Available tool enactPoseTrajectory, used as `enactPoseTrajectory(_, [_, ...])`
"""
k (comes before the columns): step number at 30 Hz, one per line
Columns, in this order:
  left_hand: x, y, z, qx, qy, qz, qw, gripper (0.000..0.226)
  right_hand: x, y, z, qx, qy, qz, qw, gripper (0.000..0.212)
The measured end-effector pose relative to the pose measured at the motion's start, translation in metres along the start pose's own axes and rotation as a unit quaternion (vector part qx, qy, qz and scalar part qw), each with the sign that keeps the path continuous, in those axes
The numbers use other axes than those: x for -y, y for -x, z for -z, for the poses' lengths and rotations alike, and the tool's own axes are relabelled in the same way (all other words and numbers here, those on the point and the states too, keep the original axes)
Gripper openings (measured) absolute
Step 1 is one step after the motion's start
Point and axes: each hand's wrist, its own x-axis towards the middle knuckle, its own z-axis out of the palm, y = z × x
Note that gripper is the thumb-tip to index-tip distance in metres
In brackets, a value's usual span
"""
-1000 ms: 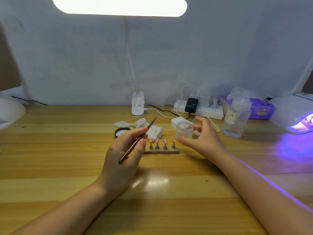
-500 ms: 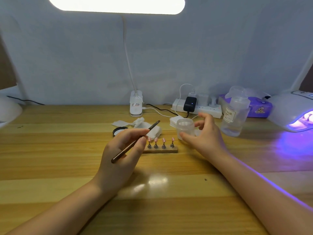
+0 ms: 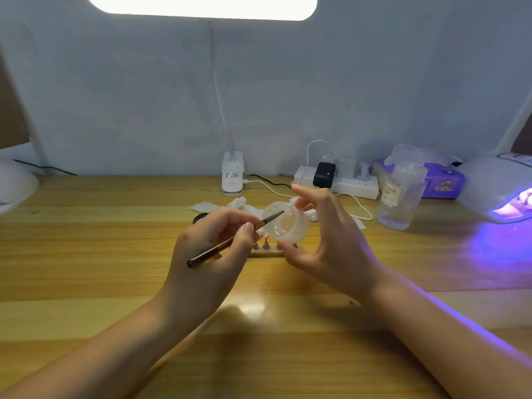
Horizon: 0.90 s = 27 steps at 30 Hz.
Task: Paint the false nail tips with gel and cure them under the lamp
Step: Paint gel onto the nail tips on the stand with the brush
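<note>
A: Item one, jar (image 3: 286, 226). Where, and why so held?

B: Raised off the table (image 3: 86, 254) near its middle, pinched by the right hand (image 3: 331, 243), thumb under, fingers behind. Mouth tipped toward the left hand, presumably so the brush reaches the gel without groping.

A: Item two, brush (image 3: 234, 239)?

B: Left hand (image 3: 207, 254), fingers curled round the handle in a pen grip. Bristle end sits at the jar's mouth (whether it touches gel, I cannot tell). Likely loading, not yet painting.

A: Item three, nail tips (image 3: 266, 237)?

B: Upright on small stands on a strip (image 3: 266, 253), directly beneath the jar, partly hidden by both hands. Close by, so a loaded brush travels little.

A: Item four, lamp (image 3: 501, 191)?

B: Far right edge of the table, lit violet, opening facing inward. Well apart from the strip; probably kept ready for curing.

A: Sundries?

B: Bottle (image 3: 400, 194) and power strip (image 3: 336, 182) along the back edge; wipes (image 3: 239, 203) and a dark lid (image 3: 200, 218) behind the left hand.
</note>
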Motion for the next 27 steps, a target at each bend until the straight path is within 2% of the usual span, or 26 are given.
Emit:
enactPoseTrajectory(5, [0.0014,-0.0003,-0.0018,-0.007,-0.016,0.003,1.0,0.011,0.0048,0.0003,-0.0015,-0.006,-0.001,0.033,0.999,0.076])
enactPoseTrajectory(19, [-0.0027,-0.0008,-0.0008,-0.001,-0.035,0.012,0.999,0.014,0.007,0.0005,-0.0036,-0.011,0.008,0.061,0.998,0.077])
enactPoseTrajectory(27, [-0.0046,-0.0064,0.0039,-0.064,0.119,0.11,0.985,0.021,0.0026,0.0001,-0.0034,-0.031,0.018,0.029,0.999,0.079])
